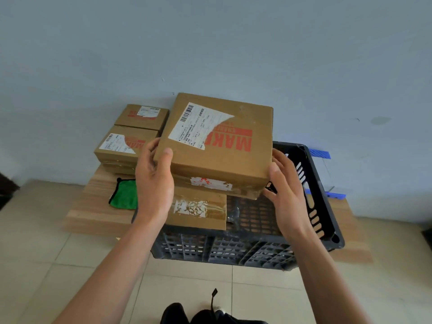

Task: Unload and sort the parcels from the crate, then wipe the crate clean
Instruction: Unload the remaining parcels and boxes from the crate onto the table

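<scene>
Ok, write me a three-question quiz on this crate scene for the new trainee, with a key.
1. True or false: the large parcel held above the black crate is held between both hands.
2. Multiple choice: the green cloth lies A) inside the crate, B) on the wooden board left of the crate, C) on top of a parcel.
3. Fill in: at least ___ more parcel shows in the crate beneath the lifted one.

Key:
1. True; the left hand curls its thumb over the parcel's top edge, and the right hand is at the other corner.
2. B.
3. One.
</scene>
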